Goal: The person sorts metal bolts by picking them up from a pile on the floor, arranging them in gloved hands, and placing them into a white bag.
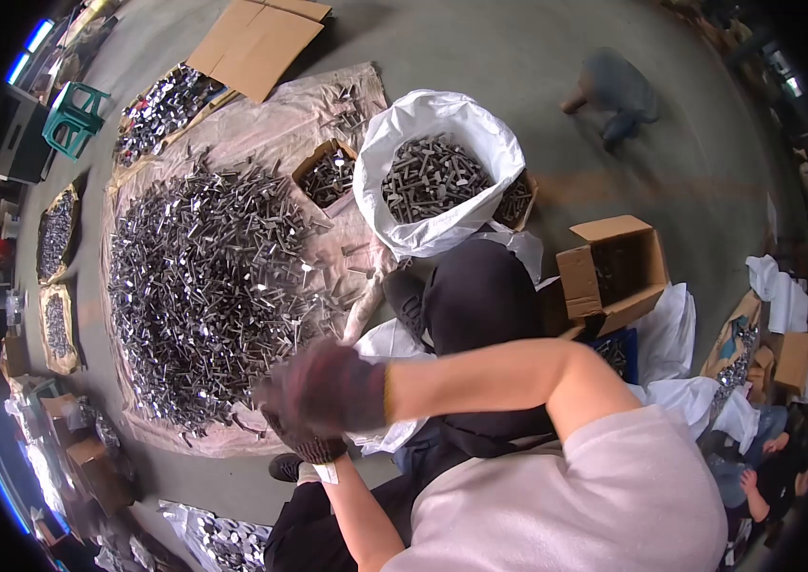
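The right hand (337, 386) and left hand (313, 446) of a seated person, both darkly gloved, come together at the edge of a heap of metal pieces (204, 296) spread on a pinkish cloth (265, 110); with twelve at the top of the view, the heap's bulk lies between ten and eleven o'clock from the grip, its loose fringe reaching just beside the gloves; whether either glove touches that fringe, one cannot tell.

The right hand appears the nearer to the bulk, its arm reaching in from three o'clock; the left hand shows at about six to seven o'clock from it, partly covered, its arm rising from five; the heap as a whole runs longest from twelve to six, while the slim pieces within it point every which way, sharing no common axis.

Motion blurs the right hand; the fingers of both look curled, but whether either clasps a piece, or which way such a piece would point, cannot be told.

Beyond the hands, a small carton (335, 202) of similar pieces stands at twelve o'clock; a white sack (373, 162), its mouth wide and pieces inside, stands at one; the person's black-clad right knee (480, 296) rises at two.
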`<action>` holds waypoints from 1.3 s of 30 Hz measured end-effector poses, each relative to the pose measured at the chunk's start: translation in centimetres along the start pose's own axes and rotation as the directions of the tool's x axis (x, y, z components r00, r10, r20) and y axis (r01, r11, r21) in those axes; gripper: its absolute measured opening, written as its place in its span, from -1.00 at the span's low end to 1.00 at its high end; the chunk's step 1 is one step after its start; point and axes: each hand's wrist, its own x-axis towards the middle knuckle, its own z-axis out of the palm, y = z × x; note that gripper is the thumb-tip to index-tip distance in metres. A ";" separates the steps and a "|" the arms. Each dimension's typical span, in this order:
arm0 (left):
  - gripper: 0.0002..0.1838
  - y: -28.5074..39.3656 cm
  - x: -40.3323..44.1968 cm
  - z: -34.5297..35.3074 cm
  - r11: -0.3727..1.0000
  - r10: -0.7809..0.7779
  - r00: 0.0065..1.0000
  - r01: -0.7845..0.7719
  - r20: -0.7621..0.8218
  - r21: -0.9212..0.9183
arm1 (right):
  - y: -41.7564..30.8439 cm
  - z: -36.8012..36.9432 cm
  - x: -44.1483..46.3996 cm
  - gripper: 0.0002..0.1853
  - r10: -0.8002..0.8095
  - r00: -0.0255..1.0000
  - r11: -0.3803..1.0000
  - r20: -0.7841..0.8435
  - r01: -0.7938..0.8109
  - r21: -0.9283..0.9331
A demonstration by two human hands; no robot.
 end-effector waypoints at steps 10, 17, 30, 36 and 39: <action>-0.55 1.0 0.4 2.5 0.689 -0.184 0.964 0.264 0.190 -0.675 | 34.2 -11.9 -6.8 -0.73 0.708 0.626 0.600 0.326 -0.290 -0.746; -0.55 2.1 1.1 2.7 0.766 -0.155 0.970 0.236 0.185 -0.598 | 37.6 -8.0 -8.8 -0.69 0.899 0.419 0.381 0.127 -0.606 -0.698; -0.54 1.4 1.7 3.3 0.772 -0.181 0.972 0.236 0.152 -0.590 | 37.1 -9.1 -8.8 -0.68 0.879 0.466 0.393 0.103 -0.584 -0.711; -0.52 1.7 0.5 3.0 0.780 -0.168 0.981 0.193 0.098 -0.595 | 38.8 -6.9 -10.1 -0.62 0.931 0.364 0.320 0.037 -0.759 -0.567; -0.51 1.8 0.2 2.6 0.786 -0.162 0.982 0.187 0.095 -0.589 | 38.5 -6.8 -10.3 -0.69 0.882 0.463 0.335 -0.084 -0.743 -0.580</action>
